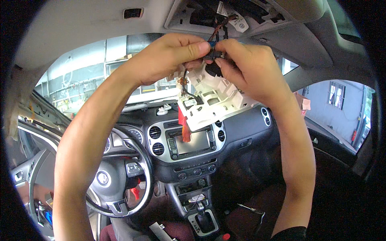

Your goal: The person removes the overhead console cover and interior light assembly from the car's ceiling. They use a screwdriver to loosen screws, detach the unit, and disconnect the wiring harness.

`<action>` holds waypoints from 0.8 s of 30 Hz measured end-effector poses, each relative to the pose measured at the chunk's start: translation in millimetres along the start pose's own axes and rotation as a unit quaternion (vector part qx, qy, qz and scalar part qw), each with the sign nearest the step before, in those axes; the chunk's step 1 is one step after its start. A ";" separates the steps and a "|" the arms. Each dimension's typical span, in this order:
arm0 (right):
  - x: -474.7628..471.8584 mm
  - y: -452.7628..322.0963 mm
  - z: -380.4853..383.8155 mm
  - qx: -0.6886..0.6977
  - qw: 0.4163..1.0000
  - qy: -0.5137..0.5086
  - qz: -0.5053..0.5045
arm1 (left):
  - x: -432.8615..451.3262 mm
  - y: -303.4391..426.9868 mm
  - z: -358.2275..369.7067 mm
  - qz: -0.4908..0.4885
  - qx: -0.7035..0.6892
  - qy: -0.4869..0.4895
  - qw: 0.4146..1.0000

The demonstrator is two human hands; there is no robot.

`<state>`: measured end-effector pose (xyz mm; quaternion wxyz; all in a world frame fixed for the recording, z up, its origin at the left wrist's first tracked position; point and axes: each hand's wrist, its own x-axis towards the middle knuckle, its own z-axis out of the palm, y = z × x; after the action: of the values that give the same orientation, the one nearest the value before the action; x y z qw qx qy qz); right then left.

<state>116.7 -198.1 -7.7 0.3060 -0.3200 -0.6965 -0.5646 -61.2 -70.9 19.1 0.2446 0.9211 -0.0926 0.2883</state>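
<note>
Both hands are raised in front of the windscreen, just below the roof opening [193,22]. My left hand [178,51] pinches a small wiring connector with a blue part [213,44] between thumb and fingers. From the other side, the fingertips of my right hand [253,66] press on the same connector. A bundle of brown and dark wires [219,28] runs from it up into the opening. Beneath the hands hangs a white plastic overhead-console housing [208,110], tilted, its upper part hidden by the fingers. A black cable [185,86] lies along its left side.
Below are the steering wheel [147,174], the dashboard screen [193,143] and the gear lever [201,208]. A red tassel [184,126] hangs beside the housing. A trim strip [161,232] lies low in front, and a tool [250,208] rests on the passenger side.
</note>
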 end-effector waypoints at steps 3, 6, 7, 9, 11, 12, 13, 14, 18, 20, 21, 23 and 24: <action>1.6 1.5 -8.2 0.036 0.999 -0.019 0.020 | 3.7 -0.9 0.3 0.015 -0.014 -0.012 1.000; 2.4 1.3 -15.3 0.093 0.994 -0.022 0.051 | 4.5 1.0 1.1 0.018 -0.029 -0.005 0.999; 1.6 -1.1 -16.3 0.120 0.990 -0.013 0.071 | 2.9 -0.1 4.3 0.013 -0.031 0.018 0.999; -0.1 -5.6 -16.5 0.158 0.979 0.021 0.129 | -2.4 1.8 11.5 0.004 -0.056 0.056 0.997; -1.9 -10.2 -15.1 0.183 0.959 0.073 0.203 | -7.3 5.2 17.8 -0.002 -0.101 0.089 0.991; -2.3 -13.6 -16.1 0.164 0.960 0.090 0.210 | -6.9 4.2 17.1 -0.005 -0.115 0.079 0.990; -4.6 -13.8 -16.2 0.131 0.975 0.090 0.155 | -6.6 5.1 17.7 0.000 -0.115 0.078 0.990; -8.6 -12.0 -15.3 0.098 0.986 0.091 0.099 | -5.8 6.5 19.7 0.005 -0.116 0.076 0.990; -15.3 -22.7 -11.5 0.074 0.987 0.120 0.075 | -4.8 3.7 20.9 0.012 -0.138 0.071 0.988; -18.5 -22.7 -9.7 0.082 0.984 0.133 0.084 | -3.4 2.0 20.6 0.017 -0.151 0.062 0.986; -19.9 -22.8 -8.6 0.084 0.984 0.137 0.081 | -2.8 0.3 20.5 0.019 -0.150 0.063 0.986; -20.9 -23.1 -8.3 0.092 0.982 0.144 0.080 | -1.9 -1.3 20.3 0.024 -0.148 0.065 0.987; -21.1 -23.3 -8.4 0.097 0.981 0.147 0.082 | -1.9 -1.0 20.3 0.024 -0.147 0.063 0.987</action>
<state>111.7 -212.1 -36.6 0.4802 -0.2587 -0.6669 -0.5077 -52.6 -80.1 3.2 0.3756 0.8527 -0.1405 0.3350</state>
